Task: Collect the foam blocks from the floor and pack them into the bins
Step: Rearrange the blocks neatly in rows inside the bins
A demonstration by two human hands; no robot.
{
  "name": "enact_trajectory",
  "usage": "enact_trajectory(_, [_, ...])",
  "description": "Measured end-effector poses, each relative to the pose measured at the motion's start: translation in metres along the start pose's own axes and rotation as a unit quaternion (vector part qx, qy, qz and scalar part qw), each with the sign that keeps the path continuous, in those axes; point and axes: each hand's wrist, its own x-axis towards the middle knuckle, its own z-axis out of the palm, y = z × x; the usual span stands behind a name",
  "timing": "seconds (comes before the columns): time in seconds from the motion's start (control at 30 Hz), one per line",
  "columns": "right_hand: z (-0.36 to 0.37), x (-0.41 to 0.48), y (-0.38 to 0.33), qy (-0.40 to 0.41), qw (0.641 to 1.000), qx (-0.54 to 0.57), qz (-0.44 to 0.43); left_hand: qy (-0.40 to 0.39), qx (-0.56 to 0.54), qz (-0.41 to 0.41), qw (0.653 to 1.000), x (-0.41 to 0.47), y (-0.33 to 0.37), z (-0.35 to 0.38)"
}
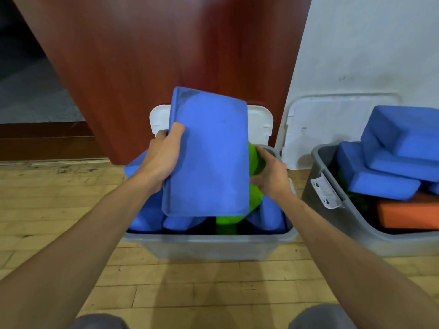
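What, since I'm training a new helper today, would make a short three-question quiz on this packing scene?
1. True or false: the left hand grips the large blue foam block above the middle bin.
2. The right hand holds a block of which colour? A orange, B green, C blue.
3. Which bin holds the orange foam block?
Key: 1 true; 2 B, the green foam block; 3 the right bin.
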Motion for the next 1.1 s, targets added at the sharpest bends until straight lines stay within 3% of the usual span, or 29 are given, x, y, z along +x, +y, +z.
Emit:
enact_trajectory(0.17, [-0.018,0.022,0.014,0.099,0.988,0.116,0.030,-0.008,-0.118,-0.022,0.993,-0.001,0.011,0.021])
enact_trajectory(0.33, [-0.064,0.028,0.028,0.173,0.964,0.188,0.080,0.004,-0.100,-0.099,0.990,-0.010,0.033,0.056])
enact_trajectory(0.5, [-0.106,0.005,0.021,0.116,0.970,0.210,0.045,0.001,-0.015,-0.154,0.988,-0.007,0.062,0.097])
enact_trajectory(0.63, [-0.124,-0.003,0.020,0.140,0.975,0.174,-0.006,-0.007,-0.005,-0.153,0.988,0.019,0.039,0.114])
enact_trajectory(0.77, [-0.109,-0.005,0.047,-0.002,0.997,0.067,-0.033,-0.024,0.021,-0.150,0.988,0.040,-0.002,0.127])
enact_trajectory(0.83, [-0.090,-0.011,0.059,-0.016,0.999,0.008,-0.042,-0.049,0.045,-0.134,0.989,0.046,-0.017,0.130])
enact_trajectory(1.1, [-0.050,0.001,0.011,0.079,0.970,0.195,0.121,-0.077,0.007,-0.141,0.987,0.056,-0.056,0.108])
